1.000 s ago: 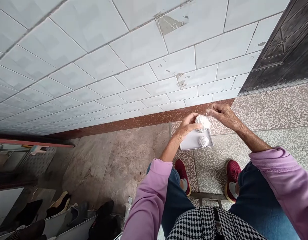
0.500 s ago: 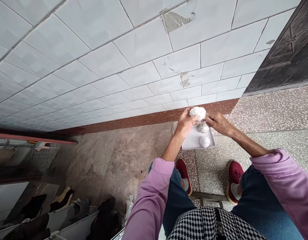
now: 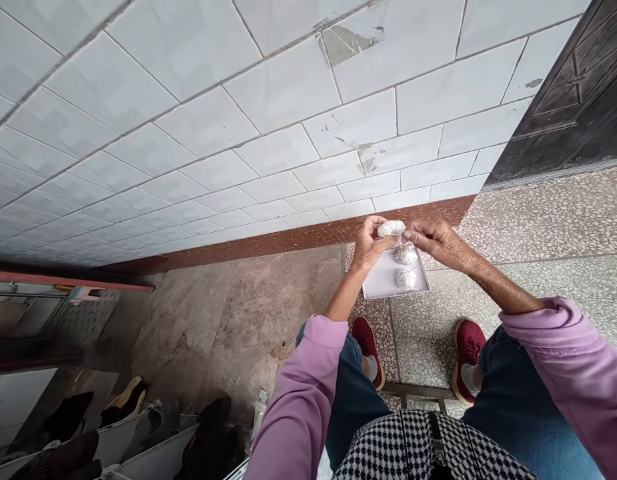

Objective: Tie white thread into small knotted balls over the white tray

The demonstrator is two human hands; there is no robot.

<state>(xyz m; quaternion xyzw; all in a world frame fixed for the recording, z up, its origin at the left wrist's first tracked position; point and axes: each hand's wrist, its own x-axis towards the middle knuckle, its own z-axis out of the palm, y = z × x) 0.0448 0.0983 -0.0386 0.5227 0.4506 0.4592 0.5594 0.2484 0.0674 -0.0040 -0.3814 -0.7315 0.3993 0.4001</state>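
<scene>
My left hand [image 3: 372, 241] is closed around a small white ruffled piece [image 3: 391, 229] that looks like crochet work, its rounded edge showing above the thumb. Close at its right side, my right hand [image 3: 435, 243] has thumb and forefinger pinched together; what lies between them is too small to make out. Below both hands a shallow pale tray [image 3: 378, 287] rests on the floor. In it are two balls of shiny white thread, a nearer ball [image 3: 406, 279] and a farther ball [image 3: 406, 255] partly under the hands.
A white tiled wall [image 3: 278, 140] with a brown skirting rises just beyond the tray. Red shoes [image 3: 469, 350] stand on the speckled floor on either side below it. Several shoes and a rack [image 3: 133, 427] are at lower left. A dark door [image 3: 573, 107] is at upper right.
The white piece has tipped in my left hand, so it now shows more edge-on. My right hand has turned and moved slightly, its knuckles higher.
</scene>
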